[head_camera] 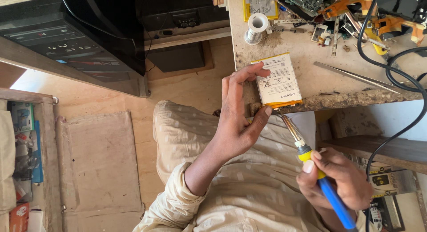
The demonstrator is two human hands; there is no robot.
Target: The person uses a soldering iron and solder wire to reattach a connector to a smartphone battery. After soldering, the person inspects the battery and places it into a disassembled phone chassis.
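The left hand (238,118) pinches a flat white and yellow rectangular phone battery (279,80) at its near end, fingertips on the far long edge and thumb pressed at the lower corner, holding it flat at the front edge of the worn, speckled stone counter (307,54). The right hand (336,176) is clenched around the blue and yellow handle of a soldering iron (311,163), whose metal shaft angles up so that its tip sits just beside the battery's lower edge, right by the left thumb; whether tip and battery actually touch cannot be told from this view. The step in hand looks like heating or soldering the contacts along that lower edge. The next move would seem to call for a steady left-hand grip so the battery does not slide off the counter, and a short, precise touch of the tip, kept clear of the thumb and of the battery's soft body. Farther back on the counter stand a white spool of solder wire (256,28), a pair of long metal tweezers (356,76), black cables (396,74), and scattered circuit boards with orange flex strips (342,9)
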